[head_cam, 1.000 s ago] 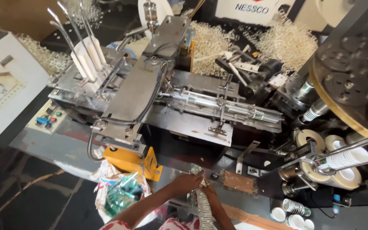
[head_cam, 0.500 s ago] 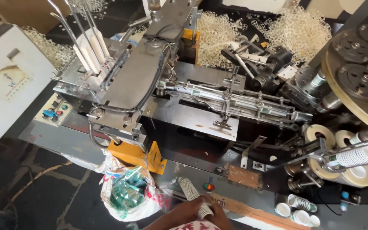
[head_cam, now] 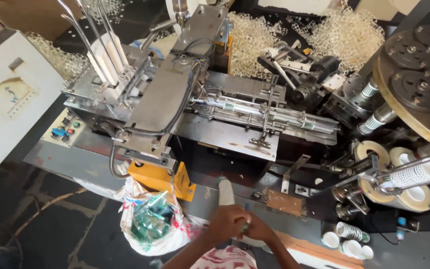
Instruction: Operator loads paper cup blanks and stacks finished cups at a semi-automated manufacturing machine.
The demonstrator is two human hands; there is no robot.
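My left hand and my right hand are pressed together at the bottom middle of the view, over the near edge of a paper cup machine. A pale stack of paper cups sticks up out of them toward the machine's grey base plate. Both hands are closed around its lower end. A small green-blue bit shows between the fingers; I cannot tell what it is.
A white control box stands at the left. A plastic bag of green scraps hangs under a yellow bracket. Loose printed cups lie at the lower right. Above them are a horizontal cup stack, a round turret and scrap heaps.
My hands have dropped lower in the view and come together. The cup stack, which lay below my hand, now points up from both hands toward the machine.
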